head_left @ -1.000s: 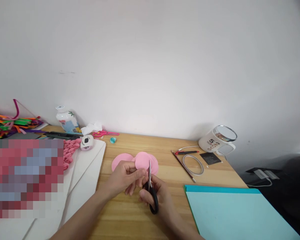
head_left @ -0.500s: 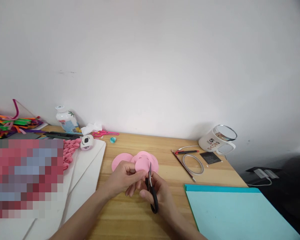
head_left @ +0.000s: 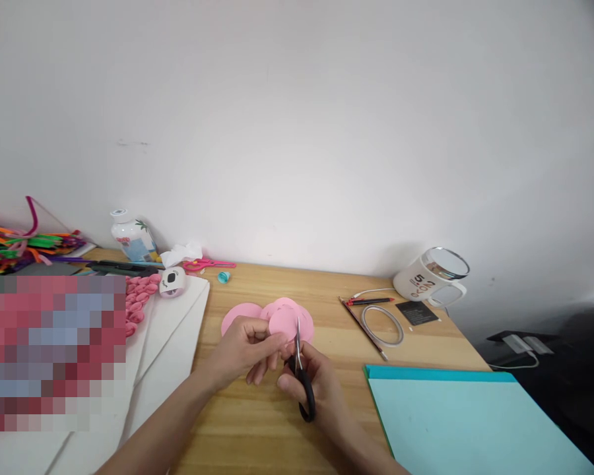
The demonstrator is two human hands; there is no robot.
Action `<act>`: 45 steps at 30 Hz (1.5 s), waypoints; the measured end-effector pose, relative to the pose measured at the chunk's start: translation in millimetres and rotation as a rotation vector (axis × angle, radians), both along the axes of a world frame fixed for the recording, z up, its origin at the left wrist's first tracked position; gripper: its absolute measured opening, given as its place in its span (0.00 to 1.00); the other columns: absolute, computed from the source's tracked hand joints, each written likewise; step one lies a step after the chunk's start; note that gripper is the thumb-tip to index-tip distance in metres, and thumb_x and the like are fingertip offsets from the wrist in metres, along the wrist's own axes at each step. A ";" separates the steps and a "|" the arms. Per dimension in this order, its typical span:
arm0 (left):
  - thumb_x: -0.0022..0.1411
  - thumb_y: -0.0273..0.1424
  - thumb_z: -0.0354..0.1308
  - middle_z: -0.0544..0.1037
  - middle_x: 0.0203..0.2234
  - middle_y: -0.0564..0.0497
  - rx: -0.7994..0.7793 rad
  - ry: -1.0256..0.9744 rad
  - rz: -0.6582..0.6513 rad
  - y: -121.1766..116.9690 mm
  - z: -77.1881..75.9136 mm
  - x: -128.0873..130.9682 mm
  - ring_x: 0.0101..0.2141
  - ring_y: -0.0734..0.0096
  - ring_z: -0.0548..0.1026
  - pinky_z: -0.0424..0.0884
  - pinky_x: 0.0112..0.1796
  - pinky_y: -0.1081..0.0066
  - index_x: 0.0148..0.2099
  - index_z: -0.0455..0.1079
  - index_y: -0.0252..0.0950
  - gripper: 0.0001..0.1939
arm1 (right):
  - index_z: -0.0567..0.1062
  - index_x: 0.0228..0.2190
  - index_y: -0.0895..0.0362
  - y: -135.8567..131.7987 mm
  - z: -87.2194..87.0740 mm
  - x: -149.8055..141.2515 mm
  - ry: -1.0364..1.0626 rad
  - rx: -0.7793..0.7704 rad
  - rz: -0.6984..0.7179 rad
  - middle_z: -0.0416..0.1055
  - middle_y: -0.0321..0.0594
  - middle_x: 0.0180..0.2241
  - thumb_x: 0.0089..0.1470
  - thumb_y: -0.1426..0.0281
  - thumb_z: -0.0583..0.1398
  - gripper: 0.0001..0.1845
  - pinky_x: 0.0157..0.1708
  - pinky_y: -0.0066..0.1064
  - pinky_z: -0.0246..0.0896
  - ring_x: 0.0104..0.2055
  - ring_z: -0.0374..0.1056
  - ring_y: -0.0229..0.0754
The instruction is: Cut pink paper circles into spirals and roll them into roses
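My left hand (head_left: 256, 344) pinches a round pink paper disc (head_left: 282, 324) between thumb and fingers, above the table's middle. In my right hand (head_left: 311, 377) is a pair of black-handled scissors (head_left: 304, 386), blades pointing up and away at the disc's right edge. Whether the blades bite into the paper is hard to make out. Behind the held disc, several pink paper circles lie overlapping on the wood; the leftmost circle (head_left: 241, 317) shows past my left hand.
To the right lie a light-blue folder (head_left: 465, 415), a pencil (head_left: 366, 330), a coiled cable (head_left: 382, 325) and a white mug (head_left: 428, 277). Pink scissors (head_left: 208, 264), a teal cap (head_left: 223, 277), a white bottle (head_left: 132, 237) and white sheets (head_left: 173, 356) are on the left.
The pink disc in my left hand has shifted slightly upward and turned a little. The scissors stay at its right edge, almost unmoved.
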State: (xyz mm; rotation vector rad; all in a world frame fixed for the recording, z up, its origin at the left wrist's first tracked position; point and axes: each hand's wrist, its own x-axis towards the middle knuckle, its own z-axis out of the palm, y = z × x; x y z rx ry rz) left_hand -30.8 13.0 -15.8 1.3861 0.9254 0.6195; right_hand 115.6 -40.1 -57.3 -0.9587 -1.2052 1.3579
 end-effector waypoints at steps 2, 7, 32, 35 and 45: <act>0.55 0.44 0.57 0.69 0.12 0.56 0.005 -0.003 0.002 0.3 0.4 -0.7 0.09 0.82 0.64 0.53 0.09 0.82 0.20 0.65 0.33 0.21 | 0.65 0.28 0.55 -0.2 0.5 -0.2 0.009 0.005 0.002 0.56 0.28 0.18 0.41 0.55 0.65 0.21 0.17 0.24 0.42 0.19 0.48 0.32; 0.55 0.44 0.57 0.69 0.12 0.56 0.008 0.016 0.011 1.6 -1.4 -2.5 0.09 0.82 0.64 0.53 0.10 0.81 0.19 0.64 0.33 0.21 | 0.65 0.28 0.56 -0.3 1.0 -0.3 0.009 -0.003 -0.005 0.55 0.27 0.19 0.41 0.57 0.65 0.19 0.17 0.24 0.42 0.19 0.47 0.31; 0.56 0.42 0.54 0.64 0.08 0.58 0.119 0.069 0.060 0.1 1.6 -0.3 0.09 0.82 0.61 0.55 0.11 0.82 0.19 0.62 0.34 0.20 | 0.64 0.30 0.56 0.5 -5.2 1.3 0.030 -0.024 0.052 0.57 0.27 0.19 0.40 0.58 0.66 0.21 0.19 0.23 0.43 0.20 0.49 0.31; 0.56 0.39 0.55 0.65 0.09 0.58 0.112 0.063 0.029 -0.3 3.2 -1.2 0.09 0.82 0.62 0.55 0.11 0.82 0.19 0.62 0.34 0.19 | 0.65 0.32 0.56 1.2 -6.7 2.1 0.023 -0.034 0.054 0.59 0.29 0.21 0.39 0.58 0.67 0.23 0.20 0.24 0.45 0.21 0.50 0.32; 0.53 0.45 0.57 0.67 0.11 0.57 0.058 0.024 0.066 0.9 2.2 -0.5 0.09 0.82 0.63 0.55 0.11 0.82 0.20 0.63 0.33 0.21 | 0.64 0.30 0.56 2.0 -3.4 2.9 0.022 -0.023 0.053 0.54 0.26 0.17 0.39 0.55 0.67 0.24 0.17 0.23 0.41 0.19 0.46 0.31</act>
